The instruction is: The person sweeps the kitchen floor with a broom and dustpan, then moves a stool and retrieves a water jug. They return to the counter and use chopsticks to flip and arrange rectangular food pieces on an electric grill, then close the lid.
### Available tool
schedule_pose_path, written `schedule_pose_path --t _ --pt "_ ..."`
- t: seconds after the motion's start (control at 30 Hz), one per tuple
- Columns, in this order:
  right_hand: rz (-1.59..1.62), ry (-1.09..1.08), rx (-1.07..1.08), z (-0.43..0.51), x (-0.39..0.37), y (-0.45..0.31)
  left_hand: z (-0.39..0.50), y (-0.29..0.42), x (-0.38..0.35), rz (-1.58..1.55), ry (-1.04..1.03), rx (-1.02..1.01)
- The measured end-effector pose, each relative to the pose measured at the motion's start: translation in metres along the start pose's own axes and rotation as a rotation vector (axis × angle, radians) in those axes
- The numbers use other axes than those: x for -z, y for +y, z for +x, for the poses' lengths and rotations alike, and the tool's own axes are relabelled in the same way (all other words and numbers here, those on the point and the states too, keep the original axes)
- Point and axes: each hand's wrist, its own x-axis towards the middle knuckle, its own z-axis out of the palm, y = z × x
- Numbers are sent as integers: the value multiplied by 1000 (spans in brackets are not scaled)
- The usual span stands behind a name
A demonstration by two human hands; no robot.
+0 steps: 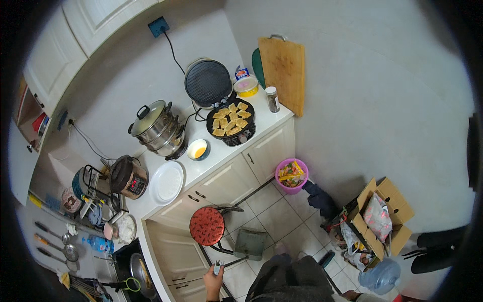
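Note:
My left hand (213, 282), at the bottom left of centre, is closed around a small grey-blue piece that looks like a handle end. Just beyond it, a grey dustpan (250, 245) lies on the tiles beside a round red-topped stool (206, 226); whether the handle end belongs to it, I cannot tell. At the bottom right, partly cut off by the frame, my right hand (351, 295) grips the dark handle of a broom. The broom's teal-edged bristles (326, 259) rest on the floor to the right of my legs.
A counter (226, 151) bears an electric griddle (231, 117) with browned dumplings, a steamer (158, 130), a white plate (166, 183), a bowl (198, 150) and a cooker (129, 177). A pink bin (291, 176), an open carton (400, 230) and a water jug (379, 276) stand on the floor.

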Motion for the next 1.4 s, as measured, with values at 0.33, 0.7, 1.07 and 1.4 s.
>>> schedule_pose_path --t 0.33,0.7,1.07,1.4 --pt "-354 259 126 25 -84 -20 87 -16 -2 -38 -63 10" --pt "-1078 582 133 64 -110 -53 92 -10 -11 -165 -112 78" --pt "-1106 844 364 99 -143 -115 87 -28 3 -124 -134 109" --pt "-1123 741 471 154 -194 -168 80 -15 14 99 -291 59"
